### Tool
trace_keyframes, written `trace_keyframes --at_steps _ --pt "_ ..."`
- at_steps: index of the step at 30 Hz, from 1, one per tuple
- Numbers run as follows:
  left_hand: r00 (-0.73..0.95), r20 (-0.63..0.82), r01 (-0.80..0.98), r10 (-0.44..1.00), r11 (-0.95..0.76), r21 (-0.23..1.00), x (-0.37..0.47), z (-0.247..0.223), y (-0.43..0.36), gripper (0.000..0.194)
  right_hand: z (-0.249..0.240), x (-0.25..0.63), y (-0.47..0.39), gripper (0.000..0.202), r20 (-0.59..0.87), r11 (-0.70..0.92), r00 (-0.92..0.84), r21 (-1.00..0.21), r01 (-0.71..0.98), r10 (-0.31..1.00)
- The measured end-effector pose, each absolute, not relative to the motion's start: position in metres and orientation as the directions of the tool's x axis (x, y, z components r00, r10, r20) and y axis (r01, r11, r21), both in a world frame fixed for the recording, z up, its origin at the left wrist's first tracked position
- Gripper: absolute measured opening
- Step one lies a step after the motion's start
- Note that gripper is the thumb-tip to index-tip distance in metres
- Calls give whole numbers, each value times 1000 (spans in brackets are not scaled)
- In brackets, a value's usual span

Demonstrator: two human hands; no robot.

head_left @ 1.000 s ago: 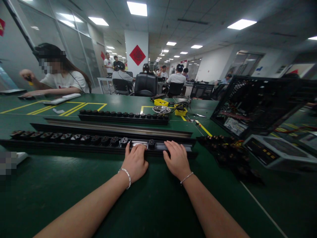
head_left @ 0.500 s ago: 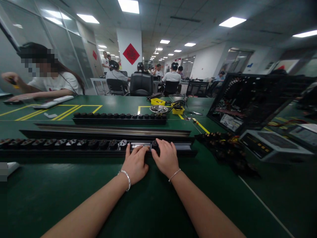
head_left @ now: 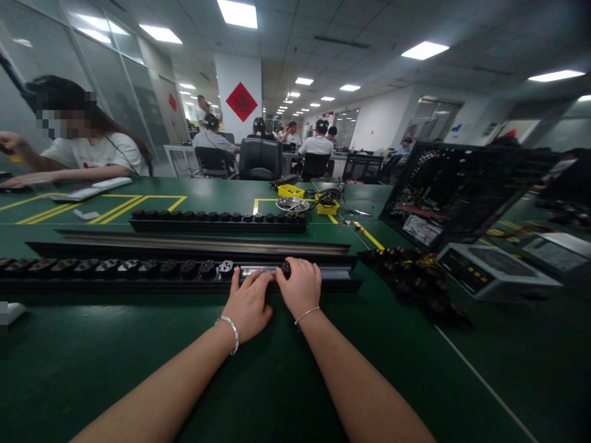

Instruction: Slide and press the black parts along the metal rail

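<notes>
A long black channel [head_left: 336, 285] with a shiny metal inside lies across the bench in front of me. Round black socket modules [head_left: 168, 269] sit in a row along its left part, and the last one, a lighter module [head_left: 226, 268], is just left of my left hand [head_left: 247, 307]. That hand rests palm down on the channel's front edge, fingers stretched over the bare metal stretch. My right hand [head_left: 302, 288] is closed round a black socket module [head_left: 287, 269] in the channel, which its fingers partly cover. The two hands nearly touch.
Behind lie an empty-looking long cover strip [head_left: 207, 247] and a shorter filled socket strip [head_left: 217, 226]. A metal bowl [head_left: 292, 203] and yellow bins [head_left: 290, 191] stand farther back. At right are an open computer case [head_left: 410, 197], a power supply [head_left: 498, 271] and dark cables. A co-worker [head_left: 92, 154] sits at left.
My right hand has slid slightly left with the socket module, closer to my left hand. The left hand stays on the channel. The whole view has shifted a little.
</notes>
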State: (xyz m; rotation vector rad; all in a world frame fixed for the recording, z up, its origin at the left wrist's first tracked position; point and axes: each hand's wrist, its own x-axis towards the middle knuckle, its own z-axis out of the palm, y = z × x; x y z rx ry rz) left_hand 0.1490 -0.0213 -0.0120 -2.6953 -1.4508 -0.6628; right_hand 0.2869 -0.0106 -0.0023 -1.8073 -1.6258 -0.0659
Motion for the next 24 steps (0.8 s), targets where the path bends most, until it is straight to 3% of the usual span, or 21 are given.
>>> trace_keyframes --at_steps 9,24 --pt "422 429 860 798 -503 89 147 -20 -18 61 -1 290 -12 29 477 19 224 -452 892 850" --pt "424 416 867 805 -494 72 146 -17 -18 52 -1 298 -13 25 462 -41 299 -490 871 835"
